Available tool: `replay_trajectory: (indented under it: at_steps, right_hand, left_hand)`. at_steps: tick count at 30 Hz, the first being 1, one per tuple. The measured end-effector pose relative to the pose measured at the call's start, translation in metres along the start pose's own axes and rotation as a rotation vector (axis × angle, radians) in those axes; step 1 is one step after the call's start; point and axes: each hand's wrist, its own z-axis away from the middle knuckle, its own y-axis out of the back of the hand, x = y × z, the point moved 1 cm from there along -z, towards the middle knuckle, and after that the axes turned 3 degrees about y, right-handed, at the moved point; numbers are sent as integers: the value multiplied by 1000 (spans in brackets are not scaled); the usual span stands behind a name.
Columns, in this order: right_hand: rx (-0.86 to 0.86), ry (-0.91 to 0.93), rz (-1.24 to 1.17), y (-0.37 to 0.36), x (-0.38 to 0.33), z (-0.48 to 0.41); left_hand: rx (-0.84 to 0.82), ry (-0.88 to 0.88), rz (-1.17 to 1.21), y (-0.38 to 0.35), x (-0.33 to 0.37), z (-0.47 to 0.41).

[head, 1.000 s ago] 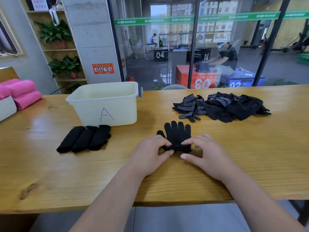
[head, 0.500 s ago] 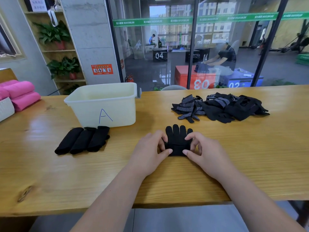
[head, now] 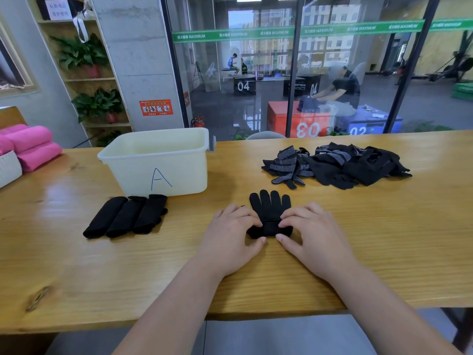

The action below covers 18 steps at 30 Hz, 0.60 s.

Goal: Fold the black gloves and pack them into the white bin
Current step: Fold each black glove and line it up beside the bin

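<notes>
A black glove (head: 270, 207) lies flat on the wooden table (head: 384, 239), fingers pointing away from me, its cuff end rolled up into a thick fold. My left hand (head: 234, 231) grips the left side of that roll. My right hand (head: 308, 230) grips the right side. Three folded black gloves (head: 126, 216) lie side by side to the left, in front of the white bin (head: 158, 162) marked "A". A loose pile of black gloves (head: 337, 163), some with white dots, sits at the back right.
Pink rolled towels (head: 30, 147) and a white basket (head: 9, 169) stand at the far left edge. A glass wall runs behind the table. The near table edge is just under my forearms.
Both hands have rolled the glove's cuff end further toward its fingers, so the roll is thicker and less of the glove lies flat.
</notes>
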Motion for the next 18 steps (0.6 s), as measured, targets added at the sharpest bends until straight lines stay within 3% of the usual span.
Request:
replay_trajectory:
  at_steps: [14,18]
  right_hand:
    - [-50,-135,-251,6,2,1]
    - [-46,-204,-387,7,6,0]
  left_hand:
    - [-20,116,209,1,-8,-1]
    - [-22,219,287,4,-8,0]
